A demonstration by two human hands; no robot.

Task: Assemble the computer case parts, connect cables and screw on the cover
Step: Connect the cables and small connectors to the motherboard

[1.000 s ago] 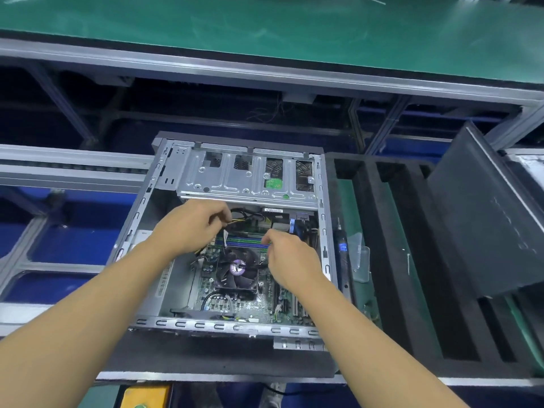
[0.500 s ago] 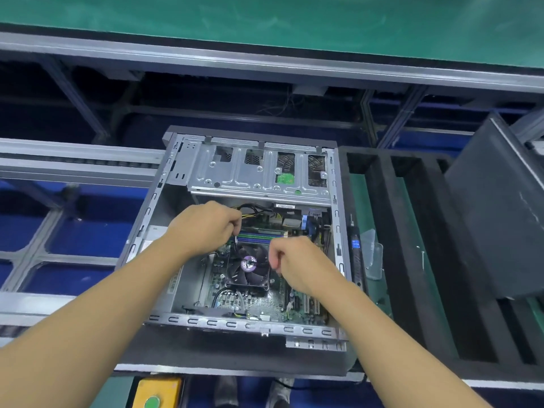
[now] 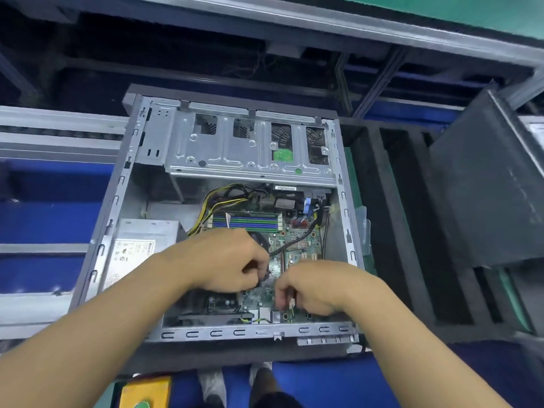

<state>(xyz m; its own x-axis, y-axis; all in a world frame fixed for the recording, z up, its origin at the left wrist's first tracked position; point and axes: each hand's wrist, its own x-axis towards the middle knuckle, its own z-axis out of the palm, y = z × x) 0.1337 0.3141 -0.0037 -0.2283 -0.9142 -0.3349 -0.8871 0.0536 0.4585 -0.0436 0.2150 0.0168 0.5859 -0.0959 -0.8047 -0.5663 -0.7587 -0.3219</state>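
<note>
Dark slotted tray (image 3: 394, 237) rests on metal conveyor rails (image 3: 44, 136). Computer case (image 3: 235, 333) lies open on its left part. First slot, just beside the case: green strip (image 3: 351, 172), clear plastic box (image 3: 363, 228). Far right: cover panel (image 3: 482, 187), tilted, standing in the slots.

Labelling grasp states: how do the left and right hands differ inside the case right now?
The left hand sits over the fan, curled round the black cable end; the right hand is nearer the case near rail, pinching a small white connector. Both are curled, knuckles up, over the motherboard.
</note>
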